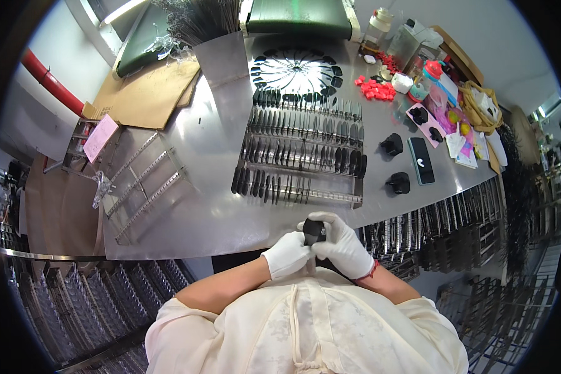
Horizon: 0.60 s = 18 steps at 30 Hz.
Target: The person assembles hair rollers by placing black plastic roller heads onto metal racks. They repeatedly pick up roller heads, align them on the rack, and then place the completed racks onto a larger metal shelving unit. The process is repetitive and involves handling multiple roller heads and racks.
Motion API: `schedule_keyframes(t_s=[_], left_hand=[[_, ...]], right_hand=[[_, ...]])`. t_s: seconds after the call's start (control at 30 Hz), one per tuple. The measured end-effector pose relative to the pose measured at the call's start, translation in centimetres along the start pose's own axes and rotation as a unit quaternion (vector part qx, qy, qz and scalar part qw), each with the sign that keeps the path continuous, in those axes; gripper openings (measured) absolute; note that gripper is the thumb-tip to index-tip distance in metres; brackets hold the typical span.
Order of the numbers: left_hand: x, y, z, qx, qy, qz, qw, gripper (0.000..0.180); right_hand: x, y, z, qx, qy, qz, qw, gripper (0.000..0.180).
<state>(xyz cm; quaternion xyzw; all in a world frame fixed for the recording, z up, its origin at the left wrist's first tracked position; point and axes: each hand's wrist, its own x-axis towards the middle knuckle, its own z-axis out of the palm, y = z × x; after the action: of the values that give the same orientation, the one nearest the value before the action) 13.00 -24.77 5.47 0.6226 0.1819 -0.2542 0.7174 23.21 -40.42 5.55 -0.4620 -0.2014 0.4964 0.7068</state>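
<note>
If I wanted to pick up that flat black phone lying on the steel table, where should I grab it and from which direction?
Probably by its two long edges, coming straight down from above. The phone lies flat, face up, on the metal table, so only its thin sides offer a pinch. A black knob-like part sits close on its left, so keep the fingers towards the upper half, where there looks to be more room.

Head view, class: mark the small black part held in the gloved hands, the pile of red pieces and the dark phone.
small black part (313, 230), head view, its top end.
pile of red pieces (376, 90), head view, middle of the heap.
dark phone (421, 160), head view, screen centre.
</note>
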Motion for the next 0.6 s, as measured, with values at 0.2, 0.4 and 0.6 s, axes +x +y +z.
schedule_keyframes(t_s=[0.2, 0.4, 0.6], left_hand=[[-2.0, 2.5, -5.5, 0.478, 0.365, 0.495, 0.626, 0.045], [-0.9, 2.7, -9.4, 0.631, 0.350, 0.276, 0.635, 0.075], [-0.9, 2.5, -9.2, 0.627, 0.347, 0.263, 0.646, 0.075]], right_hand=[[3.1, -2.1, -4.4, -0.178, 0.061, -0.200, 0.962, 0.063], [6.9, -1.8, -3.6, -0.523, 0.071, -0.267, 0.807, 0.041], [5.8, -2.7, -2.4, -0.599, 0.076, -0.262, 0.753, 0.043]])
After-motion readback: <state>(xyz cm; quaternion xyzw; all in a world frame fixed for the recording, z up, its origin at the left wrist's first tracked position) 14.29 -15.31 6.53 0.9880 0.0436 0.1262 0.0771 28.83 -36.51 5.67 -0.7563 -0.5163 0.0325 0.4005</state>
